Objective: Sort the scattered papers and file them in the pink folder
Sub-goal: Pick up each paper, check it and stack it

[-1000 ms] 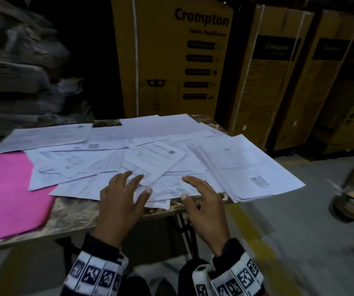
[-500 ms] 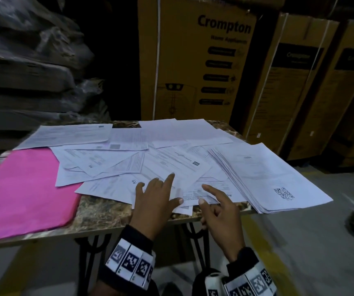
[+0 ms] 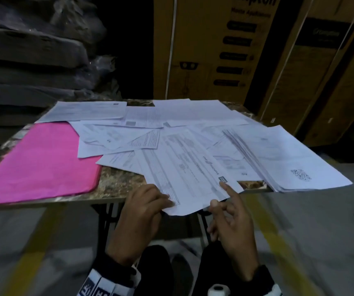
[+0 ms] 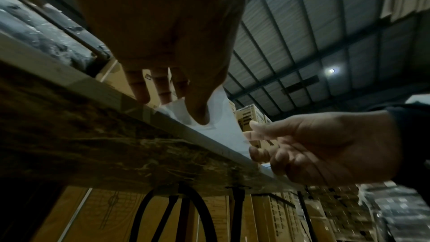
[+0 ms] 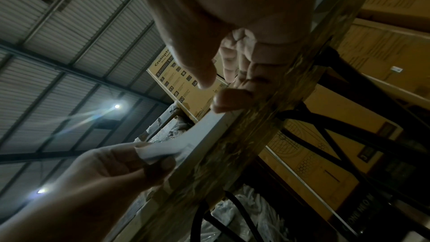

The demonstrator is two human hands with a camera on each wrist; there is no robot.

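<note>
I see the surface (image 3: pixel 116 184) covered with scattered papers (image 3: pixel 141 116); behind it stand cardboard boxes (image 3: pixel 210 50), and only its near edge has open floor. The right stack of papers (image 3: pixel 295 159) hangs over the surface edge. My left hand (image 3: pixel 141 208) pinches the near corner of one printed sheet (image 3: pixel 188 171), which sticks out past the near edge. My right hand (image 3: pixel 233 214) is released, fingers loosely spread, its index tip touching the same sheet. The pink folder (image 3: pixel 41 163) lies flat and closed, left of the sheet, on the surface corner.
</note>
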